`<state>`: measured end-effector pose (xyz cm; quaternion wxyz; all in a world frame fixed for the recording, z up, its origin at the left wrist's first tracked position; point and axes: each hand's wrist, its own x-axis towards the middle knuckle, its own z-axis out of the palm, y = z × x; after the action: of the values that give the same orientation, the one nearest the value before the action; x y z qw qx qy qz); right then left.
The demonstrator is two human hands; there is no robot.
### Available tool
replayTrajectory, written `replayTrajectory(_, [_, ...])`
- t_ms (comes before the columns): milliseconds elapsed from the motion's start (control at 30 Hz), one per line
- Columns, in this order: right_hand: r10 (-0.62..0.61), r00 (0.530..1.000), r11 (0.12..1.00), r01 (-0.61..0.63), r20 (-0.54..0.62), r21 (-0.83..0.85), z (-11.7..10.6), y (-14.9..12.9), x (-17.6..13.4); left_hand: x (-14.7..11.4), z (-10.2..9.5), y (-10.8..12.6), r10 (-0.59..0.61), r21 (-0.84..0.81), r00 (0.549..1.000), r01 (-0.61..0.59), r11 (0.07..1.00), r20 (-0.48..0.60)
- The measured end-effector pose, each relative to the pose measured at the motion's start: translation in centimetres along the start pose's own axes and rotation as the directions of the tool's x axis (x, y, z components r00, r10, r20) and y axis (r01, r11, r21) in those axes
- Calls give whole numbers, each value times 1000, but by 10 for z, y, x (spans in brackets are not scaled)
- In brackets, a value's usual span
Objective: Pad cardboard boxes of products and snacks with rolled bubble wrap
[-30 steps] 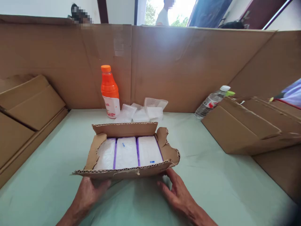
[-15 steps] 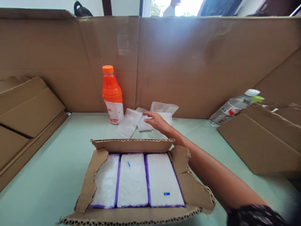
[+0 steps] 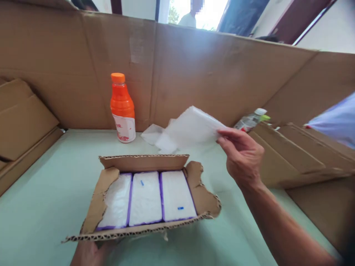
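Note:
My right hand (image 3: 244,153) is closed, thumb and fingers pinching one corner of a whitish translucent bubble wrap piece (image 3: 194,127). That piece is raised and stretches left from my fingertips. Beneath and beside its left end, more bubble wrap (image 3: 152,135) lies on the table. Below stands an open cardboard box (image 3: 144,162) with torn flaps, holding three white packs with purple edges, such as the middle pack (image 3: 146,199). My left hand (image 3: 91,253) is at the box's front left edge, its fingers hidden under the front flap.
An orange bottle (image 3: 122,107) stands upright at the back left. At the right, a clear plastic bottle (image 3: 249,120) leans behind a cardboard box (image 3: 280,155). Cardboard (image 3: 24,118) lies at the left. A tall cardboard wall (image 3: 194,70) closes the back; a person (image 3: 190,18) is beyond it.
My right hand has picked up a bubble wrap piece and drawn it up and to the right. My left hand has come into view at the box's front. The camera view has shifted and tilted.

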<state>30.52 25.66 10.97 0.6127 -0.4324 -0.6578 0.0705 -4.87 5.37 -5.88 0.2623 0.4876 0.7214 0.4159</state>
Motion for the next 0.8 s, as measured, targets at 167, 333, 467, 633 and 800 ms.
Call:
replayTrajectory(167, [-199, 980, 931, 193, 12, -309, -81, -8, -80, -5, -3, 9, -37, 32, 999, 37, 999, -4])
replayTrajectory(333, [-151, 786, 924, 327, 599, -197, -105, -5, -172, -5, -8, 16, -71, 37, 997, 71, 997, 0])
replayTrajectory(467, [25, 790, 974, 119, 613, -193, -109, -19, -201, -6, -11, 20, -78, 157, 997, 80, 984, -21])
replayTrajectory(633, [285, 853, 957, -232, 437, -172, -85, -32, -172, -6, -9, 27, -53, -47, 999, 53, 997, 0])
replayTrajectory(800, [331, 731, 929, -363, 596, -70, -37, -39, -152, 7, -4, 34, -47, -110, 996, 54, 992, 70])
